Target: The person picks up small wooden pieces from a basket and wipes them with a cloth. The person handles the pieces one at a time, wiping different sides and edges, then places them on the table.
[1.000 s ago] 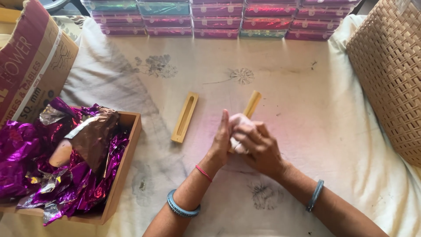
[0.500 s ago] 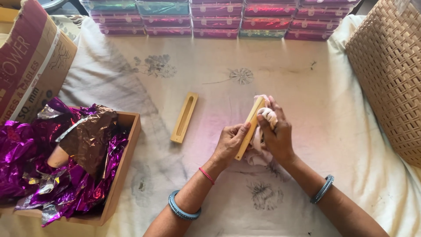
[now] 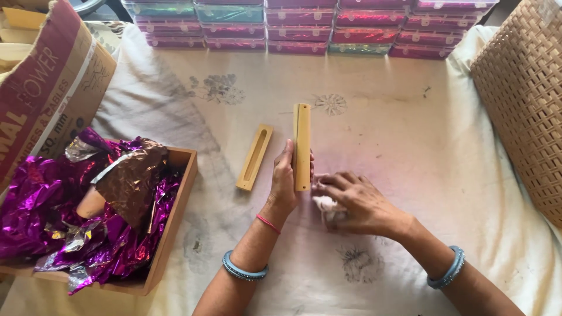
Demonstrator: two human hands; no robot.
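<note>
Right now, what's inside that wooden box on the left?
The wooden box is stuffed with crumpled shiny purple foil and one brownish foil sheet on top. Whatever lies underneath the foil, and the box's bottom, is covered and cannot be seen.

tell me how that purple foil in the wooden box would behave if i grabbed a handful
The purple foil is probably floppy and very light: it lies crumpled in loose folds above the wooden box rim. Its shiny creased surface suggests it would crinkle and may tear easily. Sheets look tangled, so several might lift together.
</note>
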